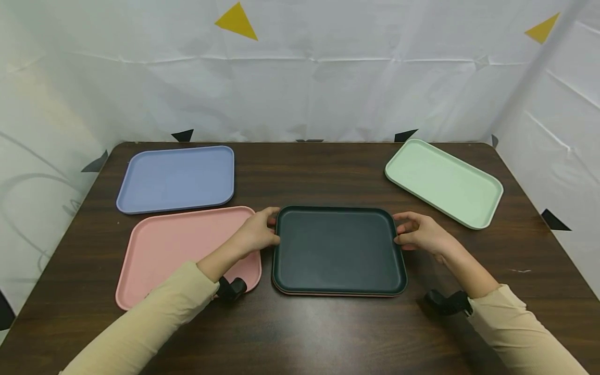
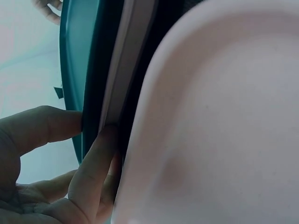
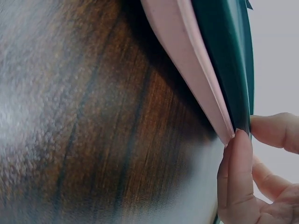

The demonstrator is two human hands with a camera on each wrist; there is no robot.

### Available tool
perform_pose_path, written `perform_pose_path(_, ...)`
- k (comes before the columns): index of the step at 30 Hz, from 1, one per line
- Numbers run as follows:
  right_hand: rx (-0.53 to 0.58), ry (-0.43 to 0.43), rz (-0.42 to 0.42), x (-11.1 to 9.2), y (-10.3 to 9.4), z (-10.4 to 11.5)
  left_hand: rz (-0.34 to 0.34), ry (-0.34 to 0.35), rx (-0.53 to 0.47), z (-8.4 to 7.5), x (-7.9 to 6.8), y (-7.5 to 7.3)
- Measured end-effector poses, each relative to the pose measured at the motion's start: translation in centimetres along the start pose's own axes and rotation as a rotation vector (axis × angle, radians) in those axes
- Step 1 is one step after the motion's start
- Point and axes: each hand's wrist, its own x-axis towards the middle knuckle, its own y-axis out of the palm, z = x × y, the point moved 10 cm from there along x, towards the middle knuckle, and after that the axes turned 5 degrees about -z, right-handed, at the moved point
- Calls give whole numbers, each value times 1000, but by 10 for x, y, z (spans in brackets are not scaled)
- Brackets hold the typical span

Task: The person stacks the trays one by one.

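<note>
A dark green tray [image 1: 339, 250] lies at the middle of the table, stacked over a pink tray [image 3: 180, 51] whose edge shows below it in the right wrist view. My left hand [image 1: 255, 232] holds the green tray's left side, thumb at the rim and fingertips at the edge beneath. On the opposite side my right hand [image 1: 422, 234] pinches the right rim, its index fingertip at the seam between green and pink. Most of the lower pink tray is hidden. Under my left forearm lies another pink tray [image 1: 173, 250], close beside the stack.
At the back left lies a blue tray [image 1: 180, 179], right behind the left pink one. A light green tray [image 1: 445, 182] is set at an angle at the back right. White sheeting [image 1: 300, 94] stands behind the brown wooden table [image 1: 319, 333] and along its sides.
</note>
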Motion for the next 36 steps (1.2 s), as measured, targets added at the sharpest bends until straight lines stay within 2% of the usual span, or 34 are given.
perform_pose_path(10, -15, 4, -7, 1, -1, -2, -4, -16, 42, -1, 1, -1)
perform_pose_path(18, -17, 8, 4, 1, 0, -2, -18, 1, 110, -9, 6, -8)
perform_pose_path(27, -25, 0, 7, -1, -5, 0, -107, 26, 136, -22, 13, -21)
perform_pose_path(36, -27, -40, -44, -1, -24, 3, -170, 77, 86, -38, 19, -28)
